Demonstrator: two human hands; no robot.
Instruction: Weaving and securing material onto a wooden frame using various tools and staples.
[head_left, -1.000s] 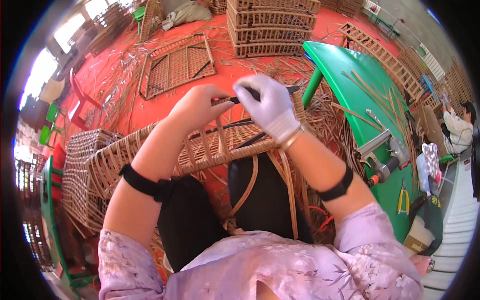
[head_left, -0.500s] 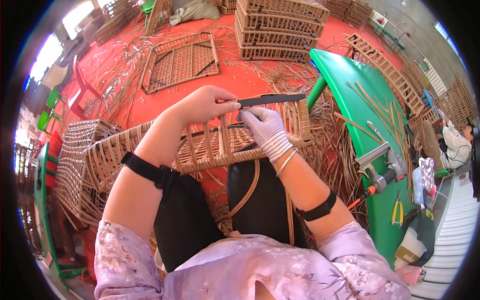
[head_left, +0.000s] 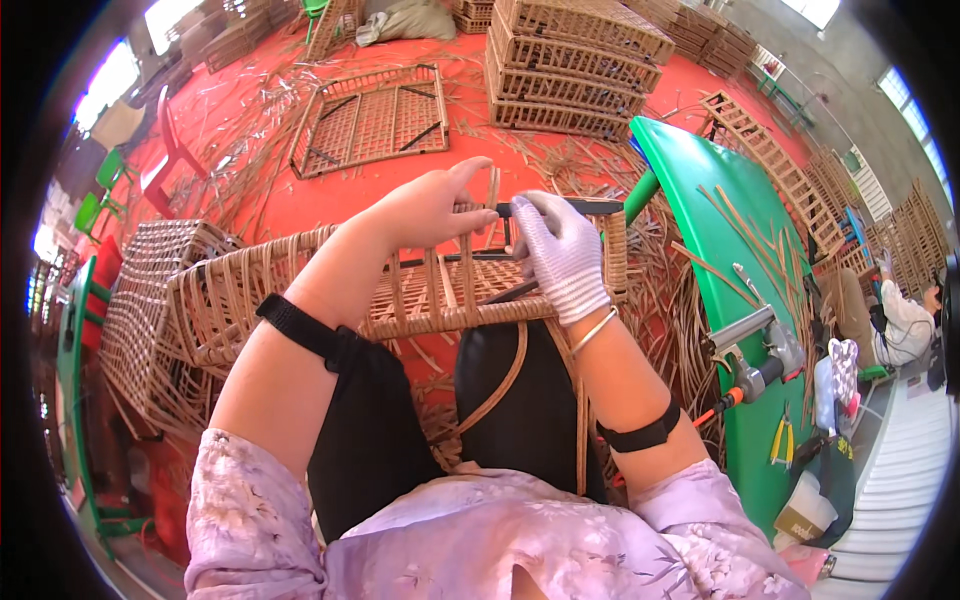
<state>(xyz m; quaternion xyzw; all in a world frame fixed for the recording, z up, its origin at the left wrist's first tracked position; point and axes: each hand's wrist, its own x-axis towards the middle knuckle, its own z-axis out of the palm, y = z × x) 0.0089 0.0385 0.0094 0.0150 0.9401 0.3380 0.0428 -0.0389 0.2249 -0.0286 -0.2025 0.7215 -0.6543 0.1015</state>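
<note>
A half-woven rattan basket frame (head_left: 215,310) lies across my lap, with upright strands along its near side and a dark top rail (head_left: 597,208). My bare left hand (head_left: 440,207) is over the rail, its thumb and forefinger spread apart near a raised rattan strip (head_left: 494,184). Just right of it, my right hand (head_left: 562,250), in a pale striped glove, is bent closed at the rail by the strip. Its fingertips are partly hidden, and so is the strip's lower end. Loose rattan (head_left: 508,385) hangs over my dark-clad legs.
At the right stands a green table (head_left: 700,190) carrying a power tool (head_left: 755,360), yellow-handled pliers (head_left: 782,440) and loose strips. Woven trays (head_left: 570,75) are stacked ahead. Another tray (head_left: 375,120) lies on the red floor, among scraps. A person (head_left: 905,320) sits far right.
My left hand has moved slightly right and its forefinger has lifted away from the thumb. The right hand has risen to the rail, and a strip now stands up between the hands.
</note>
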